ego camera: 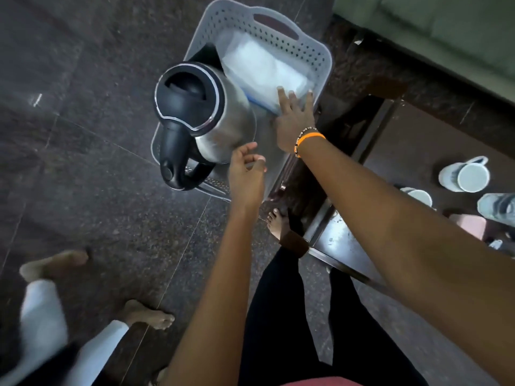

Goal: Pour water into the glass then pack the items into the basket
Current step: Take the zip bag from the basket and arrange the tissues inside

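I'm looking down at the dark stone floor (pixel 83 135), which is giving plenty of free room to the left & toward me, though another person's bare feet (pixel 147 316) are standing in the lower-left corner. The grey perforated basket (pixel 320 55) is sitting on that floor, its right rim running just beside the dark wooden table (pixel 370 129), so there's almost no clearance on that side. Packing looks well underway, imo: the steel electric kettle (pixel 206 118) is already standing upright in the near-left part of the basket, handle hanging over the near rim, & a clear plastic packet (pixel 264 71) is lying in the far-right part, touching the kettle body. Pouring I can't confirm, since no filled glass is showing. Still left, I'm guessing: the white mugs (pixel 464 175) lying on their sides on the lower shelf at right, well apart from the basket. My right hand (pixel 295 115) is reaching in, fingers straight & pressing flat on the packet's near edge, gripping nothing. My left hand (pixel 246 174) is hovering just beside the kettle's base, fingers loosely curled, holding nothing. Free space inside the basket is tight, mostly a strip near me.
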`<control>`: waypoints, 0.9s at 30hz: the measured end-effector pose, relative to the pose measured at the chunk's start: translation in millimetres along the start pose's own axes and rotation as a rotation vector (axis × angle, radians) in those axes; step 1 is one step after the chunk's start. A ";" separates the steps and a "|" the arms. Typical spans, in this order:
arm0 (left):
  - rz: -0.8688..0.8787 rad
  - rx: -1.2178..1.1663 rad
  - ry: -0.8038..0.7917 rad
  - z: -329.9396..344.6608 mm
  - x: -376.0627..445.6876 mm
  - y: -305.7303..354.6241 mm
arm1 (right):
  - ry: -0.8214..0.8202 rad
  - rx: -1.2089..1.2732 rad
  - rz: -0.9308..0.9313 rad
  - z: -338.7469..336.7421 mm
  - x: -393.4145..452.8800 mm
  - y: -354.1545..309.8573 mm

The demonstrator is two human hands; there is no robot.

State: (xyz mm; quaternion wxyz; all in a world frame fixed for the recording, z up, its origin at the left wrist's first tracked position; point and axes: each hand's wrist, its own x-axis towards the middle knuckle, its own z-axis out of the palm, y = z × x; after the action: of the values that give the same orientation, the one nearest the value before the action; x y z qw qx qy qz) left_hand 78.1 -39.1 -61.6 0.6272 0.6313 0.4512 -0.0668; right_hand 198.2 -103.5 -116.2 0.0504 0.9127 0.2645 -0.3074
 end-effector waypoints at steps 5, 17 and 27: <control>-0.038 0.034 -0.043 -3.2 5.6 -1.3 | -0.019 -0.047 0.014 -4.6 12.2 2.1; 0.164 -0.031 -0.142 31.5 -22.5 34.7 | 0.564 1.478 0.218 -24.7 -98.6 36.4; 0.056 0.269 -0.205 95.0 -61.2 28.0 | 0.355 1.526 0.142 28.6 -198.5 93.4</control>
State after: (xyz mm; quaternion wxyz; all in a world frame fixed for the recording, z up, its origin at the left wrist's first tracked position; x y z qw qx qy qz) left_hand 106.4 -144.4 -20.7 0.5815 0.7116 0.3543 -0.1731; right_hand 97.7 -280.3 -29.2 -0.6139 0.7451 -0.0745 -0.2497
